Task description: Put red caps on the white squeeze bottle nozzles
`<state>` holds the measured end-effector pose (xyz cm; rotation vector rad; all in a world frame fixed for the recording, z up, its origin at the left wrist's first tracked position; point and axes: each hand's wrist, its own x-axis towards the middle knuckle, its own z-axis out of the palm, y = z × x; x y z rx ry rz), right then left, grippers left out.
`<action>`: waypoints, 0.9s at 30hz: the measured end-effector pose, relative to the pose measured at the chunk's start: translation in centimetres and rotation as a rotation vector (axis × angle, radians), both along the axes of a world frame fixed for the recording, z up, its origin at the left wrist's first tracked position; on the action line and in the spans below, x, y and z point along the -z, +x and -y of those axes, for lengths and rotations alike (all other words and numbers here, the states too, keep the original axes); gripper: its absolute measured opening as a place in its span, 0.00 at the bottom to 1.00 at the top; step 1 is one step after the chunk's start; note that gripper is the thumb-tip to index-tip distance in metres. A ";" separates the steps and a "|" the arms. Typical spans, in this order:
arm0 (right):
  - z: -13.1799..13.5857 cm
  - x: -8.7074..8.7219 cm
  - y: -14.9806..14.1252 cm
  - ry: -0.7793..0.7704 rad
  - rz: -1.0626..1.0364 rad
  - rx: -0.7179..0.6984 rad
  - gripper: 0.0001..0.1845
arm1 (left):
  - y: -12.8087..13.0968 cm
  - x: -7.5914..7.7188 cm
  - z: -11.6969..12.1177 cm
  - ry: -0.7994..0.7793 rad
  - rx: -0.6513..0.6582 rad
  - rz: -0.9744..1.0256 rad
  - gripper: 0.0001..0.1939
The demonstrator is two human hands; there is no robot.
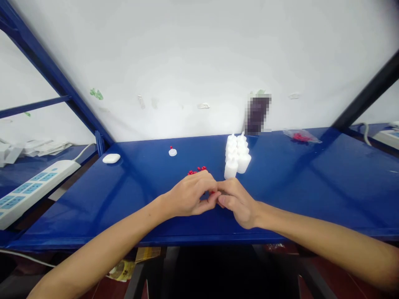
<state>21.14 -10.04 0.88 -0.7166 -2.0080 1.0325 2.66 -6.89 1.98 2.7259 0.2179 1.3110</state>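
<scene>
My left hand (191,195) and my right hand (237,203) meet fingertip to fingertip over the middle of the blue table (311,182). Both are pinched closed on something small; a speck of red shows between the fingers, too small to name. Just beyond my left hand lies a small heap of red caps (197,170). A cluster of several small white dropper bottles (236,155) stands upright just behind my right hand. A single white cap with a red tip (172,152) sits further back on the left.
A white oval case (111,158) lies at the table's left edge. A white power strip (34,187) rests on the lower shelf to the left. A clear bag of red pieces (301,136) lies at the back right. A white wall rises behind, and blue frame posts slant at both sides.
</scene>
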 end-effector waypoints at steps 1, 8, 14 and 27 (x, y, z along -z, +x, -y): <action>0.1 -0.2 0.1 0.050 0.051 0.006 0.13 | 0.0 0.0 -0.1 0.089 0.012 -0.007 0.08; 0.7 -0.9 0.2 0.226 0.288 0.103 0.11 | -0.4 -0.8 0.2 0.364 0.008 -0.106 0.04; 1.0 -1.4 0.1 0.363 0.619 0.311 0.15 | -0.4 -1.0 0.5 0.373 -0.041 -0.247 0.05; 0.7 -1.2 0.3 0.342 0.726 0.248 0.18 | -0.8 -0.9 0.3 0.360 -0.062 -0.247 0.06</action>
